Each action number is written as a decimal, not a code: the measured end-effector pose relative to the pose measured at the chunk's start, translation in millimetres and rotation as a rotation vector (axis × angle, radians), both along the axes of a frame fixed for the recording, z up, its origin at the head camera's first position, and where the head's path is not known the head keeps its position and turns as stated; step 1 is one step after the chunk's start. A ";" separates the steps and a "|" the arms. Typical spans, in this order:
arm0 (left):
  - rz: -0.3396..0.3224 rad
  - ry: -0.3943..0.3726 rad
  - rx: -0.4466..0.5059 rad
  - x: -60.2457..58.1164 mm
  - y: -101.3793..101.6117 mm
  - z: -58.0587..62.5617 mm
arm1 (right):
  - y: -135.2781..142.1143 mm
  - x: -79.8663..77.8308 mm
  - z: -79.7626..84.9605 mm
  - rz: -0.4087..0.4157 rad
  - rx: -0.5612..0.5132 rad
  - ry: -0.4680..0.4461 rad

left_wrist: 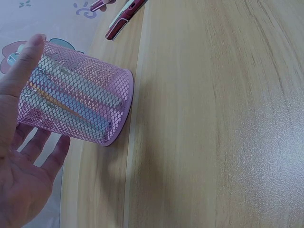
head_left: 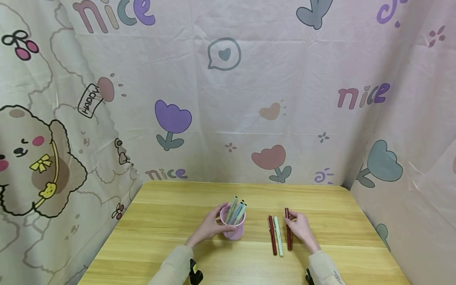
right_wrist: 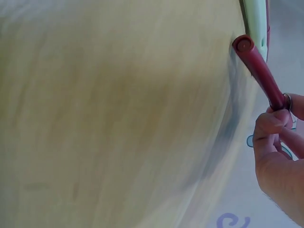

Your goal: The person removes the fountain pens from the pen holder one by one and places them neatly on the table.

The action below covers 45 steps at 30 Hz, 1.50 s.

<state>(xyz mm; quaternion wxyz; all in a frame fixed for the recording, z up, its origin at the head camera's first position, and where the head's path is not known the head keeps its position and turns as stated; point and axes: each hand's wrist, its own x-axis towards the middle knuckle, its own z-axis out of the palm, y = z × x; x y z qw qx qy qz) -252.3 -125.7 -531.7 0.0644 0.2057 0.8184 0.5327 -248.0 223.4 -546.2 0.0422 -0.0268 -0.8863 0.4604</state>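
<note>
My left hand [head_left: 212,225] holds a pink mesh pen cup [head_left: 234,234], fingers behind it and thumb across the front near the rim. Several pale green and blue pens [head_left: 238,213] stand in the cup, leaning to the right; their lower ends show through the mesh [left_wrist: 80,97] in the left wrist view. With thumb and fingers my right hand [head_left: 300,226] pinches a dark red pen [head_left: 288,233] by its far part. Just left of that pen, a pale green pen [head_left: 278,236] and another dark red pen [head_left: 272,235] lie side by side on the table.
The wooden table [head_left: 160,225] reaches back to a printed cloth [head_left: 228,103] hung behind it. More printed cloth [head_left: 409,118] hangs along the right side and the left side.
</note>
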 end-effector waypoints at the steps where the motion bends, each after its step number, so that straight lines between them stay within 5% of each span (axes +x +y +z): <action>1: -0.001 -0.002 0.002 0.1 0.0 0.2 | 0.7 -0.3 -0.7 0.003 0.012 0.005; 45: -0.010 -0.020 0.022 -0.1 0.1 0.4 | -1.5 -2.5 -11.7 0.052 0.131 -0.058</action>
